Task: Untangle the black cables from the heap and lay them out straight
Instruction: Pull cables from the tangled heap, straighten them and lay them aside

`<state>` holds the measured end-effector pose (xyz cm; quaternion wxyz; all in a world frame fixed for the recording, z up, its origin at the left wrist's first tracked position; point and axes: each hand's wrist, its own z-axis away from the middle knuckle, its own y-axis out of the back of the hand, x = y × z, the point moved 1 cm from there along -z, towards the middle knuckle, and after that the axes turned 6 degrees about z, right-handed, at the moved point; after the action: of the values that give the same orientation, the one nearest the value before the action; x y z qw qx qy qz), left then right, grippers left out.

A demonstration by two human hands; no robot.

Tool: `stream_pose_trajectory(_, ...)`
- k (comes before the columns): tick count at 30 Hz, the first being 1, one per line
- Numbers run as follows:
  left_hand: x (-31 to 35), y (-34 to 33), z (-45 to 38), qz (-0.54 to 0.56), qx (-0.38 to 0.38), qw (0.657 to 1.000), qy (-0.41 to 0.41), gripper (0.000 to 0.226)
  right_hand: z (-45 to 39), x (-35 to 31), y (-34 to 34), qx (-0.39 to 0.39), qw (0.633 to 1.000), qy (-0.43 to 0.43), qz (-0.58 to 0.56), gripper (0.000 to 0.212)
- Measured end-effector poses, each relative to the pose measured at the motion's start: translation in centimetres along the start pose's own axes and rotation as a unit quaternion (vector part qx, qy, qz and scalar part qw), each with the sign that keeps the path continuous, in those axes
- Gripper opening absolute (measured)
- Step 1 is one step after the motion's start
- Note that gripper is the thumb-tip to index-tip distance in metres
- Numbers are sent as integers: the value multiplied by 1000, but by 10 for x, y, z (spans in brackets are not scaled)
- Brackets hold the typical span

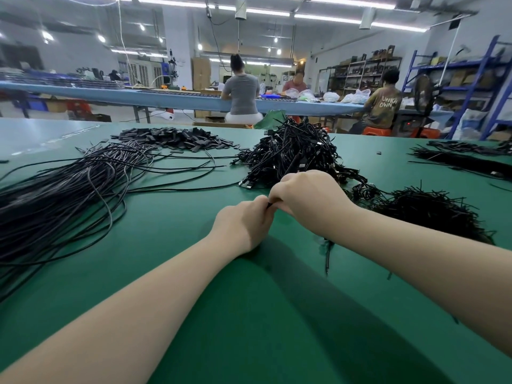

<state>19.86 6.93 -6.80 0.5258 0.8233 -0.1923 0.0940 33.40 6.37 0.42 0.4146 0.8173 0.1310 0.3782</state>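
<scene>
Hands meeting over our green bench [194, 273], our left hand [243, 225] and right hand [307, 195] both pinching one black cable [270, 204], tangled heap [293, 153] just beyond, straightened cables [69, 189] at left.

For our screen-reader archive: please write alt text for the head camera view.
Both hands, left hand and right hand, pinch one black cable between them over a green table, before a tangled cable heap. Straightened cables lie left.

Green table [194, 273], blue workbench [110, 95], blue shelving [482, 87], ceiling strip lights [343, 1]
</scene>
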Motion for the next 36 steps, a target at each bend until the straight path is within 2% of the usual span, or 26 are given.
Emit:
stream_pose_trajectory(4,0,2,0,-52,17,998,17,33,0,6,6,-15,996,-20,-82,21)
stream_pose_trajectory(8,1,1,0,-73,-2,997,13,33,4,7,7,-11,992,-23,-125,20)
stream_pose_trajectory(12,5,-3,-1,-158,-7,987,-15,39,3,2,10,-14,992,-15,-124,20)
stream_pose_trajectory(16,10,0,-4,-281,-31,955,-89,38,-6,8,20,8,996,27,-80,14)
stream_pose_trajectory(17,12,1,-4,-283,-27,953,-100,37,-11,14,23,-1,994,27,-104,11)
stream_pose_trajectory(19,17,9,1,-275,3,952,-132,37,-21,30,27,-63,972,20,-226,15)
stream_pose_trajectory(21,21,15,8,-266,87,935,-218,32,-29,50,25,-159,926,5,-342,18)
stream_pose_trajectory(23,21,15,12,-211,140,923,-290,30,-27,65,18,-244,862,-33,-443,20)
stream_pose_trajectory(24,21,15,12,-169,139,927,-305,34,-23,68,12,-274,813,-61,-510,21)
stream_pose_trajectory(25,22,16,12,-106,135,938,-301,35,-19,69,6,-286,746,-90,-594,22)
stream_pose_trajectory(27,23,19,12,53,118,964,-233,32,-10,57,-10,-237,604,-149,-747,23)
stream_pose_trajectory(28,22,17,11,125,122,967,-183,31,-7,48,-17,-192,544,-183,-796,24)
stream_pose_trajectory(31,16,11,10,286,125,948,-57,34,-6,14,-39,-31,411,-283,-866,30)
stream_pose_trajectory(32,14,10,8,310,128,942,-27,33,-8,2,-44,10,384,-306,-871,32)
stream_pose_trajectory(33,12,9,6,321,129,938,-2,30,-11,-8,-48,41,372,-326,-868,34)
stream_pose_trajectory(36,5,6,0,360,112,924,61,19,-15,-30,-58,88,400,-382,-828,36)
